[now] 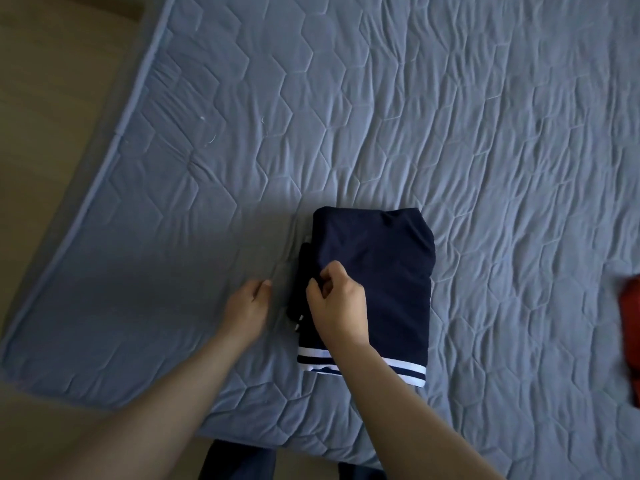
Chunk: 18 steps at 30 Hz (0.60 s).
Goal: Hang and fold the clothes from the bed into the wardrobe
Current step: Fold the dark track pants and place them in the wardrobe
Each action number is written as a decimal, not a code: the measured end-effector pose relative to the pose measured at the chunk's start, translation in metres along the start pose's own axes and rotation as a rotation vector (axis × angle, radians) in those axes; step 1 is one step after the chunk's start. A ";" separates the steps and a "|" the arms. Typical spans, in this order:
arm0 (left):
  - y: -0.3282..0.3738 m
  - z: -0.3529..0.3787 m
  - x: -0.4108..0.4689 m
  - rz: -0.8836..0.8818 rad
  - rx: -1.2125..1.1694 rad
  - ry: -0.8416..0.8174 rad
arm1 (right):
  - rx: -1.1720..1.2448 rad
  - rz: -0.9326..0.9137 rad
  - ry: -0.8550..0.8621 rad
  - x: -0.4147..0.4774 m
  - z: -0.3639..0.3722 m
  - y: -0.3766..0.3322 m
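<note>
A navy garment (381,271) with white stripes along its near hem lies folded into a rectangle on the blue quilted bed (450,116). My right hand (337,306) sits on the garment's left edge, fingers curled and pinching the dark fabric there. My left hand (247,306) rests on the quilt just left of the garment, fingers loosely bent, holding nothing. The wardrobe is out of view.
A red garment (632,334) lies at the right edge of the frame on the bed. The bed's left edge and near corner border a beige floor (41,133). My dark trouser legs (239,462) stand against the near bed edge.
</note>
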<state>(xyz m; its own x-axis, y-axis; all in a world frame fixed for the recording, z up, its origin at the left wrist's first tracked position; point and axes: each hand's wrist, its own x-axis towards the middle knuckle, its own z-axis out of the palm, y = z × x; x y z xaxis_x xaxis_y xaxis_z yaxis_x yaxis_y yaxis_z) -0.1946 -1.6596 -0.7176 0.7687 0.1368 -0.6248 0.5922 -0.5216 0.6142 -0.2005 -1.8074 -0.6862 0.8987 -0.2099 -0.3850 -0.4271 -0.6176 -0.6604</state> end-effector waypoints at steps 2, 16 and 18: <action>-0.001 0.001 0.001 -0.023 -0.032 0.014 | 0.017 0.020 -0.060 -0.002 0.003 0.006; 0.020 0.036 -0.003 0.016 0.008 -0.096 | 0.023 0.281 0.241 0.002 -0.058 0.079; 0.025 0.046 -0.001 0.009 0.049 -0.052 | -0.005 0.346 0.260 0.004 -0.069 0.091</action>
<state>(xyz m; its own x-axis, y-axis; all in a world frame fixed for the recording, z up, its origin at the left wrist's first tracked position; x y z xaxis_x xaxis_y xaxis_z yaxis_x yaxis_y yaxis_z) -0.1922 -1.7114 -0.7238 0.7593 0.0885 -0.6447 0.5718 -0.5637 0.5961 -0.2287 -1.9169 -0.7041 0.6979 -0.5892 -0.4073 -0.7078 -0.4804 -0.5180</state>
